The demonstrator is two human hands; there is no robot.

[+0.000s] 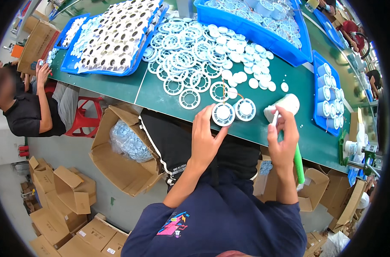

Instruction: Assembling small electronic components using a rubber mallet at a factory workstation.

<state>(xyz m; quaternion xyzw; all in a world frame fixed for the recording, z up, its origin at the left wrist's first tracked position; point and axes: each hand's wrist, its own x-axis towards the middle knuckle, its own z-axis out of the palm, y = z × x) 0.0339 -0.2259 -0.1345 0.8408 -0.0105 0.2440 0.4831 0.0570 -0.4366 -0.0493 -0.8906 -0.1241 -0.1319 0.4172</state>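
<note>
- Resting at the front edge of the counter (160,96), a white wheel (223,113) sits in a worker's left grip (202,139), its spoked face and round hub turned up toward the wearer.
- Left grip partly closed, fingers along the wheel's far-left side and thumb at its near side; the palm is largely turned from view.
- A second wheel (245,110) lies just to the right of the first, between the two hands, its face also turned up; orange wires (223,87) run near the pair.
- Right grip (285,139) pinched nearly closed on a slim white stick (275,118), whose long axis points away from the body. Both wheels lie to its left; the second is the nearer, with a gap between.
- Behind the right fingers lies a white tub (290,103); below the hand hangs a green handle (298,165), its far end hidden.
- Beyond the wheels spread loose rings (189,99) and small white caps (253,83), backed by a blue bin (263,45) of parts.
- Far right, a blue tray (320,121) carries white cups (323,94); far left, a white molded tray (105,55) stands in another blue tray.
- At left, a co-worker (28,105) sits by a red stool (84,115), above stacked cartons (94,235).
</note>
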